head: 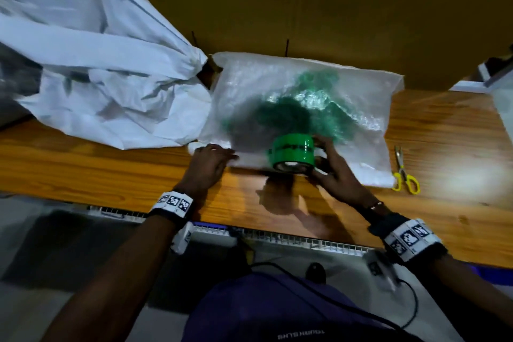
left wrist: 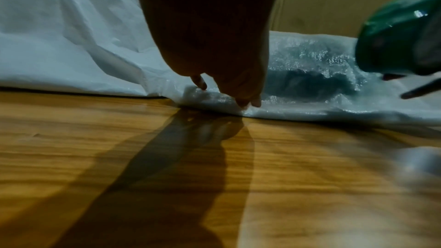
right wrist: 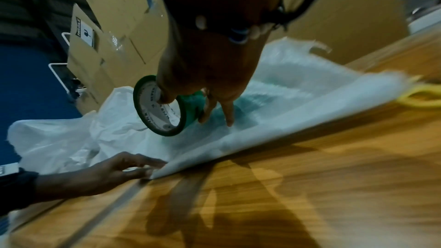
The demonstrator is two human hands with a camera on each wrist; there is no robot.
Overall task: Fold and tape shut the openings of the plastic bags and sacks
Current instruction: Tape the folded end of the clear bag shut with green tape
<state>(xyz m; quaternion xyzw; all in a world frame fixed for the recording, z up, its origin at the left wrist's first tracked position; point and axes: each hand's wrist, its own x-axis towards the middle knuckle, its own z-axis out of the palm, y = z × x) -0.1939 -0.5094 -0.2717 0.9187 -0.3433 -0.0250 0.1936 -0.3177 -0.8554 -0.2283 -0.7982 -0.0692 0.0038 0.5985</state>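
Note:
A translucent woven sack (head: 277, 86) with something green inside lies flat on the wooden table (head: 111, 169). Its near edge is folded over. My left hand (head: 213, 155) presses the folded left corner down with fairly straight fingers (left wrist: 248, 101); the right wrist view shows that left hand (right wrist: 133, 165) at the corner. My right hand (head: 322, 164) grips a green tape roll (head: 293, 154), held just above the sack's near edge. In the right wrist view the thumb sits inside the tape roll (right wrist: 160, 107) and the other fingers (right wrist: 227, 114) reach down toward the sack (right wrist: 298, 90).
A large crumpled white sack (head: 91, 64) fills the table's left. Yellow-handled scissors (head: 404, 172) lie right of the translucent sack. Cardboard (head: 305, 3) stands behind the table. Bare wood lies along the near edge.

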